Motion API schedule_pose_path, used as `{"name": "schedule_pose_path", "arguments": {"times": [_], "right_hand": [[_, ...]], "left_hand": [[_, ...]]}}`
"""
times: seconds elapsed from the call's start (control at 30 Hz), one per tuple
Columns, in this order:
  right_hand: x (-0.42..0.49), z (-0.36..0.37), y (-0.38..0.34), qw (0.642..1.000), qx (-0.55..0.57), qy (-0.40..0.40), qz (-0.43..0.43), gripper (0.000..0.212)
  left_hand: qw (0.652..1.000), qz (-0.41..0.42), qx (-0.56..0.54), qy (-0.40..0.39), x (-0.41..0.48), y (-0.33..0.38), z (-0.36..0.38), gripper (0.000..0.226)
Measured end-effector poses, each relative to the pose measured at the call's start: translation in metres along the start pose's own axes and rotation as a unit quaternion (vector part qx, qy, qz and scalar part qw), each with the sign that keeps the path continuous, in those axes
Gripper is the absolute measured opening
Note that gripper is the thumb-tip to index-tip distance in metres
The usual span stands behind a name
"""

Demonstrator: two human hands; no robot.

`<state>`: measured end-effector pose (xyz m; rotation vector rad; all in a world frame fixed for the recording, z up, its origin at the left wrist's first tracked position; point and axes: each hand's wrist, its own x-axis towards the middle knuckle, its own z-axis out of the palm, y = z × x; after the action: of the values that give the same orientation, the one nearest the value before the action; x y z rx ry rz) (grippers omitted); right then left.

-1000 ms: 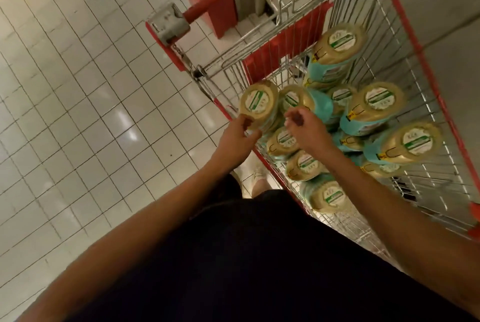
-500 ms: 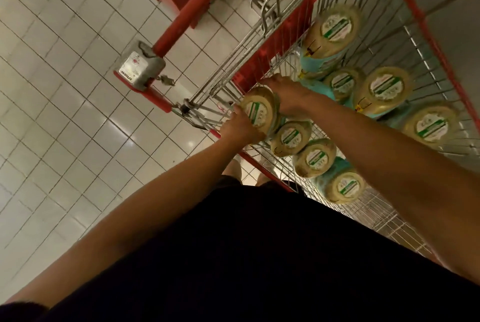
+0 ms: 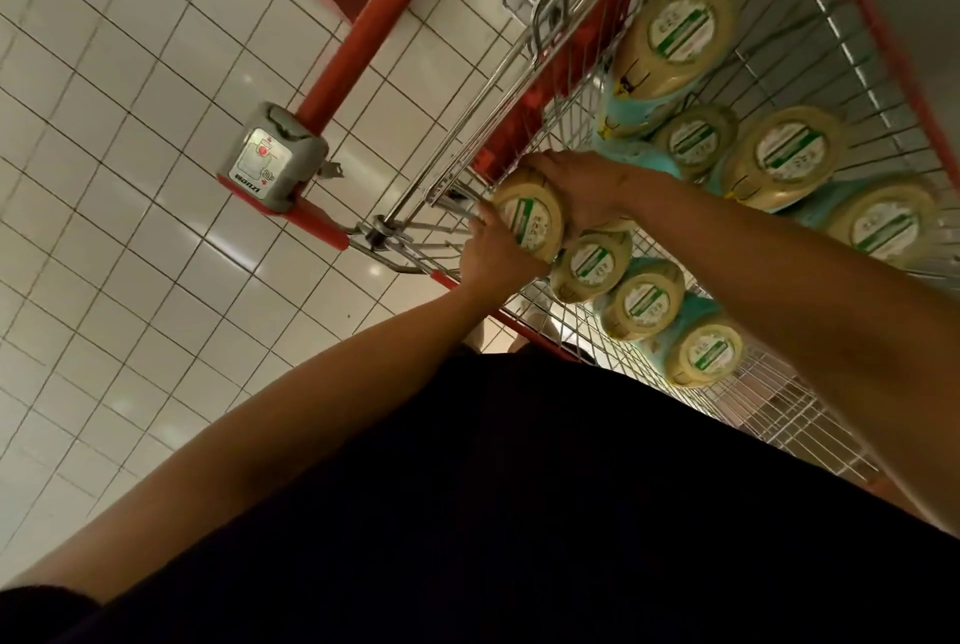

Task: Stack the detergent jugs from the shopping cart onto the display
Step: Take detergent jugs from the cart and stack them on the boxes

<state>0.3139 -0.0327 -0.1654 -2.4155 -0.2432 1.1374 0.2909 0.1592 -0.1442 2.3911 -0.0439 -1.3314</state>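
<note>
Low on the left, the pale tiled floor [image 3: 130, 176] runs under a grey coin lock [image 3: 271, 159] fixed to the end of the red handle bar [image 3: 374, 20]. Next comes the left hand [image 3: 493, 256], its fingers close together and curled against the near left side of the held jug [image 3: 530, 222]. This jug sits at the handle-end corner of the shopping cart [image 3: 779, 415], at the level of the wire rim, and is seen end-on: a round beige end with a white circular label crossed by a green band. The right hand [image 3: 582, 191] lies over its far side, fingers wrapped round the body, their tips hidden. Further right, the other jugs [image 3: 789, 155] lie heaped in the basket, with the same beige ends and green-striped labels on teal bodies, several touching one another.
</note>
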Motion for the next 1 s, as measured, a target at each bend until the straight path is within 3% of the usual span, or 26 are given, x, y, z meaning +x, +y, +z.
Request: {"name": "schedule_pose_path", "arguments": {"times": [0.17, 0.27, 0.43, 0.6, 0.67, 0.77, 0.9, 1.0], "right_hand": [[-0.024, 0.006, 0.017, 0.987, 0.154, 0.051, 0.01, 0.146], [-0.047, 0.011, 0.018, 0.951, 0.293, 0.093, 0.015, 0.142], [-0.088, 0.017, -0.001, 0.894, 0.425, 0.14, 0.023, 0.133], [-0.122, 0.025, -0.039, 0.782, 0.571, 0.236, 0.082, 0.112], [-0.128, 0.027, -0.054, 0.739, 0.591, 0.293, 0.134, 0.092], [-0.138, 0.031, -0.069, 0.672, 0.62, 0.366, 0.171, 0.075], [-0.156, 0.042, -0.076, 0.629, 0.642, 0.41, 0.153, 0.056], [-0.169, 0.053, -0.085, 0.547, 0.701, 0.43, 0.154, 0.043]], "left_hand": [[0.993, 0.099, 0.008, 0.059, -0.017, -0.003, -0.019, 0.119], [0.985, 0.161, -0.019, 0.065, -0.024, -0.007, -0.043, 0.113], [0.975, 0.187, -0.119, 0.032, -0.044, -0.002, -0.066, 0.104], [0.936, 0.123, -0.328, -0.038, -0.054, 0.009, -0.074, 0.1], [0.918, 0.103, -0.381, -0.049, -0.054, 0.021, -0.073, 0.094], [0.909, 0.105, -0.395, -0.083, -0.058, 0.036, -0.075, 0.087], [0.894, 0.103, -0.412, -0.144, -0.06, 0.05, -0.08, 0.081], [0.887, 0.104, -0.409, -0.184, -0.064, 0.057, -0.078, 0.074]]}}
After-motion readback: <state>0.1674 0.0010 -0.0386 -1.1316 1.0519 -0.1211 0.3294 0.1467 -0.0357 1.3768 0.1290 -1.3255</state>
